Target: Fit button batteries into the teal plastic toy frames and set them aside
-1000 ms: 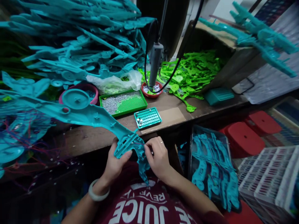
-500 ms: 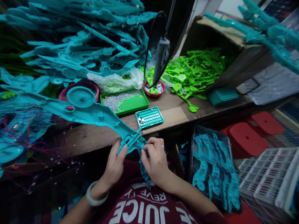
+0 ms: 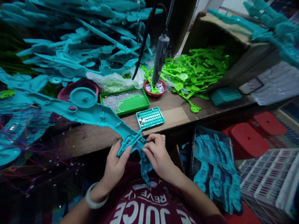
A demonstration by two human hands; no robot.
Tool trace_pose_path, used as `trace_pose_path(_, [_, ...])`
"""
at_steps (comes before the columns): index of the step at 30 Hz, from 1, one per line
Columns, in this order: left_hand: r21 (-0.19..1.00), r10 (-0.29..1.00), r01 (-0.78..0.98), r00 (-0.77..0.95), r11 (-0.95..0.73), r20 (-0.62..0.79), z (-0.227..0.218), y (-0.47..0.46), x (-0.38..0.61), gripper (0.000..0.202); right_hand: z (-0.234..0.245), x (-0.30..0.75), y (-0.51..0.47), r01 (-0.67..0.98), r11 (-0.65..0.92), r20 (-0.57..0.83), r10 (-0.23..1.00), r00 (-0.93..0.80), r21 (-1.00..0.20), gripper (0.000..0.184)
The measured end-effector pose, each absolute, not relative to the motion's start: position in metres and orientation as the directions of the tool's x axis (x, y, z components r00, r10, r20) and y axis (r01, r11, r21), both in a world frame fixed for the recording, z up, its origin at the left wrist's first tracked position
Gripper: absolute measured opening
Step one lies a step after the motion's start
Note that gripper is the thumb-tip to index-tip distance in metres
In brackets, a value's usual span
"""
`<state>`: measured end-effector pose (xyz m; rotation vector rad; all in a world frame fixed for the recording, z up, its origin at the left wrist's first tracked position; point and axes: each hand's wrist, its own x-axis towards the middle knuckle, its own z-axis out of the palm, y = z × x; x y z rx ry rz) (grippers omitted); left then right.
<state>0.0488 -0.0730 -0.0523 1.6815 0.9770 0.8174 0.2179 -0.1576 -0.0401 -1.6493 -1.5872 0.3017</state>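
A long teal plastic shell [image 3: 108, 117], with a round disc and ribs moulded in its inner side, slants from the left across the bench edge towards my chest. My left hand [image 3: 116, 161] grips its narrow end, thumb on top beside a slotted part. My right hand [image 3: 157, 152] is closed at the right edge of that same end, thumb and fingertips pinched together. A thin dark wire seems to run to those fingertips, but what they pinch is too small to make out.
On the bench [image 3: 93, 137] are a green tray [image 3: 130, 105] of small metal pieces, a teal tray [image 3: 149, 117] and a red basket [image 3: 164, 90]. A grey electric screwdriver [image 3: 160, 56] hangs above. Teal shells [image 3: 93, 46] pile up behind; a black crate [image 3: 193, 149] of teal parts stands right.
My right hand has shifted slightly at the shell's narrow end, its fingers still pinched. My left hand keeps its grip. The hanging screwdriver and its cable have swung a little.
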Motion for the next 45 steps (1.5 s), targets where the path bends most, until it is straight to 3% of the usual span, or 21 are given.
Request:
trace_pose_path(6, [0.959, 0.928, 0.247, 0.370, -0.140, 0.040, -0.050, -0.075, 0.055, 0.024, -0.053, 0.213, -0.152, 0.801, 0.150, 0.490, 0.850, 0.195, -0.579, 0.009])
trace_pose_path(15, [0.982, 0.946, 0.186, 0.321, -0.014, -0.047, -0.055, -0.076, 0.062, 0.036, -0.068, 0.201, -0.148, 0.625, 0.065, 0.398, 0.820, 0.410, -0.778, 0.013])
trace_pose_path(21, [0.988, 0.951, 0.154, 0.304, 0.012, -0.058, -0.059, -0.078, 0.066, 0.036, -0.073, 0.200, -0.146, 0.685, 0.071, 0.471, 0.777, 0.418, -0.725, 0.009])
trace_pose_path(30, [0.984, 0.946, 0.173, 0.310, 0.042, -0.095, -0.061, -0.077, 0.072, 0.043, -0.062, 0.192, -0.141, 0.547, 0.027, 0.356, 0.786, 0.505, -0.836, 0.014])
trace_pose_path(39, [0.983, 0.969, 0.173, 0.229, 0.055, -0.094, -0.062, -0.073, 0.076, 0.042, -0.058, 0.205, -0.140, 0.750, 0.049, 0.565, 0.691, 0.451, -0.659, 0.010])
trace_pose_path(42, [0.977, 0.972, 0.213, 0.236, -0.031, -0.021, -0.057, -0.075, 0.079, 0.038, -0.039, 0.212, -0.129, 0.763, 0.074, 0.530, 0.762, 0.372, -0.642, 0.011])
trace_pose_path(45, [0.953, 0.964, 0.254, 0.245, -0.165, 0.101, -0.055, -0.079, 0.081, 0.035, -0.017, 0.218, -0.115, 0.728, 0.063, 0.361, 0.895, 0.261, -0.682, 0.011])
